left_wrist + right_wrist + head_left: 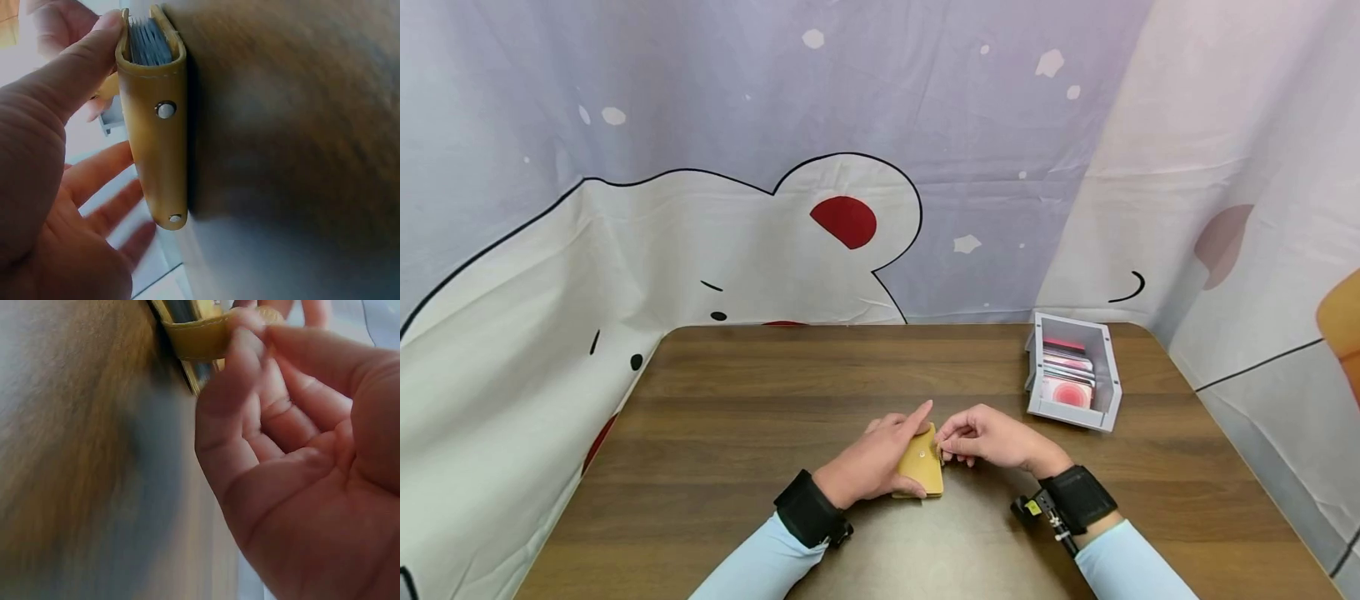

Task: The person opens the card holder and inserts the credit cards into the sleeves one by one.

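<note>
A yellow card holder lies on the wooden table, with a snap stud on its upper face. My left hand holds it from the left, thumb at the near edge. In the left wrist view, metal rivets dot the spine of the card holder, and a stack of thin sleeves shows at its end. My right hand is at the opposite side. Its thumb and index finger pinch the yellow strap, which runs across the opening side; the fingertips hide the strap's end.
To the right at the back of the table stands a grey bin holding several upright cards. A printed curtain hangs behind the table and along its sides.
</note>
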